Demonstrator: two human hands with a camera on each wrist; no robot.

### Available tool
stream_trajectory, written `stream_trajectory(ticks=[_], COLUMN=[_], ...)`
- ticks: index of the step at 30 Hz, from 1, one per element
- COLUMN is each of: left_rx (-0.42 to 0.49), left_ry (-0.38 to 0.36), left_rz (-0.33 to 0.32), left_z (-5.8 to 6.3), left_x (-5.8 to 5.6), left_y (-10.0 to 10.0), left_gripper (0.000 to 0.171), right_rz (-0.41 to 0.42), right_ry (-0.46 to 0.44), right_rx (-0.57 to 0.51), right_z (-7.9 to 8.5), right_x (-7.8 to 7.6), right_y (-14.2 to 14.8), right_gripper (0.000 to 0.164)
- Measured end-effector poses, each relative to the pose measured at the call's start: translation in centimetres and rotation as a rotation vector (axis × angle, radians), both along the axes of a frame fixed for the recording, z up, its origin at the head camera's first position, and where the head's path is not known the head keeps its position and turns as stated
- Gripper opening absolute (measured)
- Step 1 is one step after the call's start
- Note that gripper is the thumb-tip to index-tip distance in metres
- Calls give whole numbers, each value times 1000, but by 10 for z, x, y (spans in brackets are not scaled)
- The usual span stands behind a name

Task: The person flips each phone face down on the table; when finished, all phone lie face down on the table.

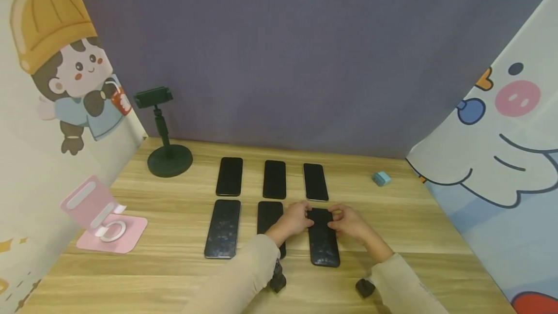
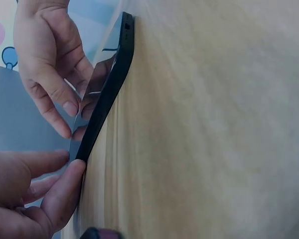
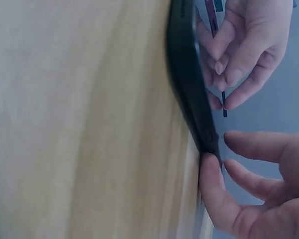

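Observation:
Six black smartphones lie flat on the wooden table in two rows. At the upper end of the near right smartphone (image 1: 324, 243) are both hands, one at each long side. My left hand (image 1: 296, 217) pinches its upper left corner, the thumb (image 2: 72, 184) against the side edge. On the opposite side, my right hand (image 1: 348, 221) holds the upper right corner, its thumb (image 3: 212, 181) touching the side edge. Partly hidden by the left hand and wrist is the near middle smartphone (image 1: 268, 214). The near left smartphone (image 1: 223, 229) shows smudges on its screen.
Behind lie the far left (image 1: 229, 176), far middle (image 1: 274, 180) and far right (image 1: 316, 181) smartphones. A pink folding stand (image 1: 131, 231) and a dark round-based stand (image 1: 170, 161) are on the left. A small blue block (image 1: 381, 178) sits at the back right, before a grey curtain (image 1: 305, 62).

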State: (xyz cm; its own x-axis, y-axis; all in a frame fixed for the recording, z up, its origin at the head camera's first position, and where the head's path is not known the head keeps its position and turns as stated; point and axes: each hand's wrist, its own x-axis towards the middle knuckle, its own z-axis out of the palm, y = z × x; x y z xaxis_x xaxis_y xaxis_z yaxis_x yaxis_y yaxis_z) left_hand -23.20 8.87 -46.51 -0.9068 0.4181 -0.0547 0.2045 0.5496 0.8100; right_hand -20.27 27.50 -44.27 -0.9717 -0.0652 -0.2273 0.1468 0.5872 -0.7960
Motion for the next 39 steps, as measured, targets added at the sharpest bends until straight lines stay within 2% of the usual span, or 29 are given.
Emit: stream_trajectory(ticks=[4,10,17,25,29,34,39], left_rx=[-41,-59,0,221,378,608,734], left_ry=[5,15,59,47,-25,-155,-243], left_rz=[24,21,30,64,106,152,181], left_z=[1,3,0,-1,-4,-8,-7], left_x=[0,1,5,11,13,15,16], left_y=[0,3,9,13,18,24,27], left_gripper=[30,32,31,35,36,37,36], right_rz=[-9,-57,-26,6,28,85,129], right_ry=[1,-6,49,48,48,45,42], right_rx=[-9,-148,-257,-373,-403,-438,-451], right_z=[-2,-2,6,14,12,10,12], right_x=[-1,-2,-1,-1,-2,-3,-3], right_y=[-1,4,10,14,16,17,15], right_gripper=[45,47,48,52,51,50,50])
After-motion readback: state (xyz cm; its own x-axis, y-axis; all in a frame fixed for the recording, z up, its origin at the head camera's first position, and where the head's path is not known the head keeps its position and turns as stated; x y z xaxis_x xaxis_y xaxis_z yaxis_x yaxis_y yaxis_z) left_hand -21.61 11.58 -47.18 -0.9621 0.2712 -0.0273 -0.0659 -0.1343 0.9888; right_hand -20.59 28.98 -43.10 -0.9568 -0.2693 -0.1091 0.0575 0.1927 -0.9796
